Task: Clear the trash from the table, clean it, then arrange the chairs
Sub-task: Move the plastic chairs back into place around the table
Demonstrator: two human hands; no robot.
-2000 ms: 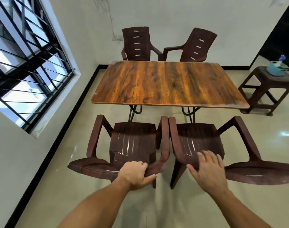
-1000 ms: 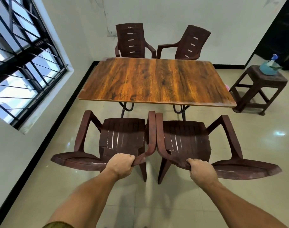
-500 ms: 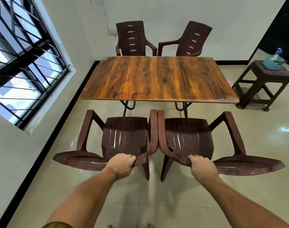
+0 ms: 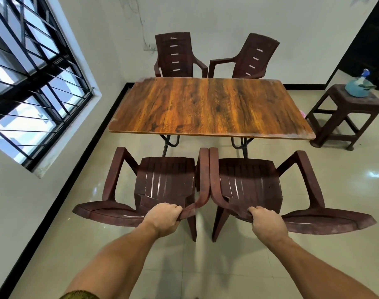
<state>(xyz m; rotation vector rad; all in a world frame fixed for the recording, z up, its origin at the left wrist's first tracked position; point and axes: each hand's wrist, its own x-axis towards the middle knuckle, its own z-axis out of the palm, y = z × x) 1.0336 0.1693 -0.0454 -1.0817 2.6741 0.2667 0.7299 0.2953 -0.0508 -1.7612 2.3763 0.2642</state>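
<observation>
Two dark brown plastic chairs stand side by side on my side of the wooden table (image 4: 210,108), their inner armrests touching. My left hand (image 4: 162,219) grips the top of the backrest of the left chair (image 4: 165,180). My right hand (image 4: 267,221) grips the backrest top of the right chair (image 4: 249,182). Both seats face the table, a little short of its near edge. Beyond the table's far edge stand a straight chair (image 4: 175,55) and an angled chair (image 4: 253,57). The tabletop is bare.
A brown plastic stool (image 4: 344,117) at the right carries a blue tub (image 4: 358,87) with a spray bottle in it. A barred window (image 4: 29,67) fills the left wall. A dark doorway (image 4: 372,35) opens at the far right. Glossy tiled floor surrounds the table.
My right hand, flat on the right chair's backrest two seconds ago, now grips it. Both near chairs have closed together and sit squarer to the table.
</observation>
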